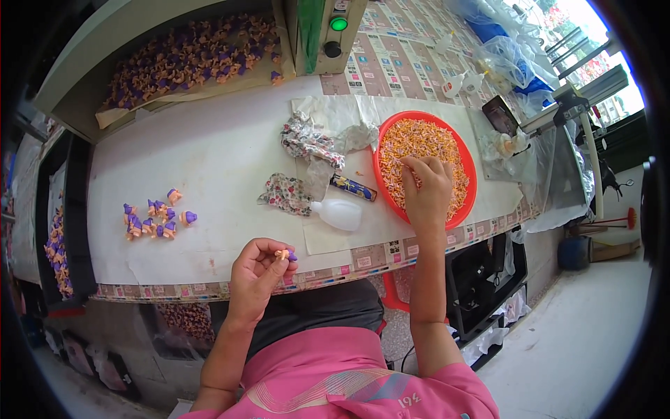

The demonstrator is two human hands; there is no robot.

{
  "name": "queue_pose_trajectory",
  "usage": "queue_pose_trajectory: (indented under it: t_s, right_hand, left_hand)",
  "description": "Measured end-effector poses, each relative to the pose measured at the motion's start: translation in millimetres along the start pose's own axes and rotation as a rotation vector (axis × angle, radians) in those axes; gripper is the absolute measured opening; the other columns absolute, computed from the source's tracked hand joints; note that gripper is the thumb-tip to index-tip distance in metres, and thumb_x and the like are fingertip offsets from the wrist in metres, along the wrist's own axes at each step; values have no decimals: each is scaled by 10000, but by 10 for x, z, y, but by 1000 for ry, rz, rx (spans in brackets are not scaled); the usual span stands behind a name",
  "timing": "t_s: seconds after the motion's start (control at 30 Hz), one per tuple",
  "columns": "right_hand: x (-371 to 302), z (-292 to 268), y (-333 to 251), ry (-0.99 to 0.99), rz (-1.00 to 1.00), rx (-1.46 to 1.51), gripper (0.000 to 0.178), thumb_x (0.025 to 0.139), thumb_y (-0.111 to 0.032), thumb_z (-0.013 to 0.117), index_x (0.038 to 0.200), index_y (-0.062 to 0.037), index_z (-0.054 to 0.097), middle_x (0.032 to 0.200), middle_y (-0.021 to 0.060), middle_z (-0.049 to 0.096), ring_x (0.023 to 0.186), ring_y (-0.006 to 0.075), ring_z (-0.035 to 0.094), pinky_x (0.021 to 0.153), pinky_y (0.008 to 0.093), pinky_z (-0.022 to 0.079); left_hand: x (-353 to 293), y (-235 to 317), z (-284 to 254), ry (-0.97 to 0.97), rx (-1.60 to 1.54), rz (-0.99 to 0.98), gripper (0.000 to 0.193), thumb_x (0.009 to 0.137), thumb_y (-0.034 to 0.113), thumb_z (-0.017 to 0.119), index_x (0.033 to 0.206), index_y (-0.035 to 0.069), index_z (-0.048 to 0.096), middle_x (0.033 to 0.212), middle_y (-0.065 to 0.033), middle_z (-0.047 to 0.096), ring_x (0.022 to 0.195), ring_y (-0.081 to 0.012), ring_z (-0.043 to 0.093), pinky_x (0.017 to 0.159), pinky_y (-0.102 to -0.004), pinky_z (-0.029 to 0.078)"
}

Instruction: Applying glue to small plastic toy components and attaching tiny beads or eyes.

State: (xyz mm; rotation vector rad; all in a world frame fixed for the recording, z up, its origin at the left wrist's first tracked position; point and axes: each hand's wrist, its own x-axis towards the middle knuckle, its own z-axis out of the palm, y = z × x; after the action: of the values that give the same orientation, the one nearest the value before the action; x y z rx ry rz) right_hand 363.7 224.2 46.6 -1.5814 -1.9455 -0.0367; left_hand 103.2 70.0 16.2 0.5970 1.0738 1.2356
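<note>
Two hands at work: left hand (259,276) pinched shut on one purple-and-peach figure (292,256) above the surface's (174,265) near edge, best held lightly and steady; right hand (427,192) bent in a loose pinch at the basin, grip on any piece not discernible, small pieces best lifted singly. Containers, left to right: black tray (82,223) and grey box (66,94), both bearing similar figures; red basin (472,167), full of tiny orange-yellow pieces (419,136).

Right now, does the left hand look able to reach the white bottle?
Probably yes: only bare paper seems to lie between the left hand and the white bottle, though that hand holds a small figure.
</note>
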Motion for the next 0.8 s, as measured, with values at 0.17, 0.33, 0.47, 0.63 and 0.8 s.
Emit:
queue_pose_trajectory:
  t_s: [0.17,0.33,0.47,0.63,0.8]
  right_hand:
    - [159,82,-60,-76,-43,-78,145,780,-69,710,923,-63,730,890,85,658,897,288,574,818,392,461]
    - [137,120,-68,-120,-2,-79,110,775,-67,709,884,-51,720,876,103,662,882,299,581,825,391,463]
    - [124,147,-28,-96,-30,-85,72,768,-74,698,840,-74,706,838,83,656,867,294,584,793,405,469]
    - [72,47,-36,-92,69,62,93,811,-65,682,893,-22,695,872,105,677,803,238,619,742,353,496]
    - [-35,32,-61,-45,110,141,95,838,-52,660,920,-7,681,861,114,684,756,208,631,709,321,501]
  left_hand:
    - [-25,23,5,-4,3,-5,137,935,58,612,1048,10,551,1033,-88,623,860,-113,624,794,-253,534]
    - [-33,35,-53,-10,-12,7,145,936,70,617,1049,8,551,1031,-89,624,859,-114,624,796,-250,532]
    - [-23,17,-109,-27,-14,18,131,947,56,603,1059,5,558,1026,-81,641,863,-112,641,786,-252,539]
    - [-21,25,-147,-19,-27,14,145,940,66,615,1059,9,556,1042,-90,636,865,-115,637,798,-253,533]
    - [-19,32,-169,-21,-17,2,160,933,77,626,1061,13,553,1056,-97,634,859,-113,632,804,-252,530]
